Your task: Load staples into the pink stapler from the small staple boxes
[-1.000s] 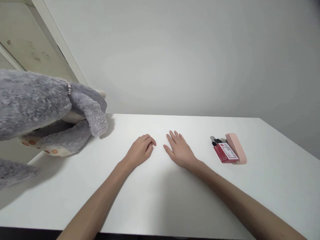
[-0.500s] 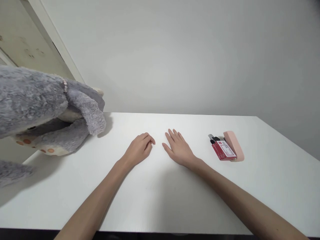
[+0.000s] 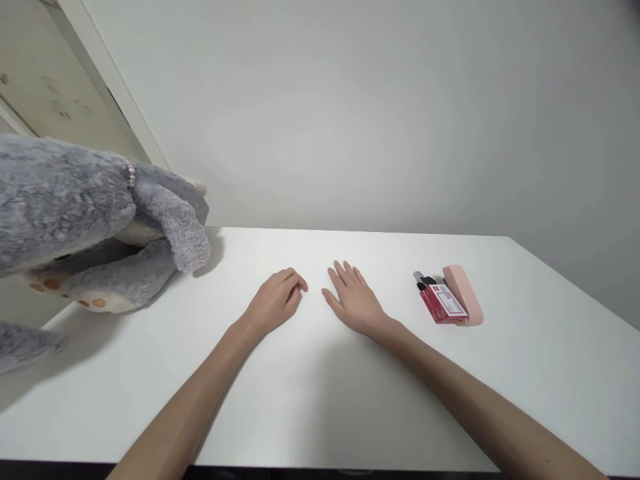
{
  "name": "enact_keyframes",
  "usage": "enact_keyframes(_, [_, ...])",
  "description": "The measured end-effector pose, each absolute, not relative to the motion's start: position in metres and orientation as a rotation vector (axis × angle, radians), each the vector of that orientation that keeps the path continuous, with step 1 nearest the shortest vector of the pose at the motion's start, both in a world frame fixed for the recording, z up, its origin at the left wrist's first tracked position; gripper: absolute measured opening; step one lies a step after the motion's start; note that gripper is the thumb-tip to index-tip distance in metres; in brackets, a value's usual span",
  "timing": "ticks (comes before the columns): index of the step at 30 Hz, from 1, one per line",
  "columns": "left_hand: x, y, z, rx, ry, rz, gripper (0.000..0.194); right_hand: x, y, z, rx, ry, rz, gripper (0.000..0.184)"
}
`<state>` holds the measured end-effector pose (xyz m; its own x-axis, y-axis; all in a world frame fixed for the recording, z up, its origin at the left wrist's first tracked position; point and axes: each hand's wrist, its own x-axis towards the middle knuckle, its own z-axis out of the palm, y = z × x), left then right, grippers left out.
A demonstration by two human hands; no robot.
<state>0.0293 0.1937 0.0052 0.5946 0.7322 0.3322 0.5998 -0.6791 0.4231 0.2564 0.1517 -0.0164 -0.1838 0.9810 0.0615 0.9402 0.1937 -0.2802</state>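
On the white table (image 3: 280, 400) rests my left hand (image 3: 278, 298), its fingers loosely curled with the thumb close beneath them and nothing visible in its grasp. A short gap to its right, my right hand (image 3: 355, 301) lies palm down with fingers stretched out and spread, holding nothing. Nearest to the right hand is a red and white box (image 3: 444, 304). It leans against a pink case (image 3: 465, 294). Small black items, one with a grey flat end (image 3: 419, 276), stick out behind the box; their kind is unclear.
A large grey plush toy (image 3: 65, 200) with a beaded string around it takes up the left side and overhangs the table. A pale wall (image 3: 325, 120) rises behind the table's back edge. The front table edge runs beneath my forearms.
Both hands keep their pose and place on the table. The whole view has shifted very slightly, with the box and case appearing a little further left and lower.
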Motion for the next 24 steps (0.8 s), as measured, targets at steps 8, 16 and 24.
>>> enact_keyframes(8, [0.0303,0.1937,0.0069,2.555,1.094,0.716,0.028,0.2562,0.1514,-0.0159,-1.841,-2.245,0.235,0.073])
enact_keyframes(16, [0.03,0.1932,0.0075,2.559,1.092,0.715,0.028,0.2562,0.1516,-0.0166,-1.845,-2.246,0.239,0.074])
enact_keyframes(24, [0.03,0.1929,0.0072,2.556,1.095,0.708,0.028,0.2568,0.1521,-0.0174,-1.841,-2.246,0.271,0.075])
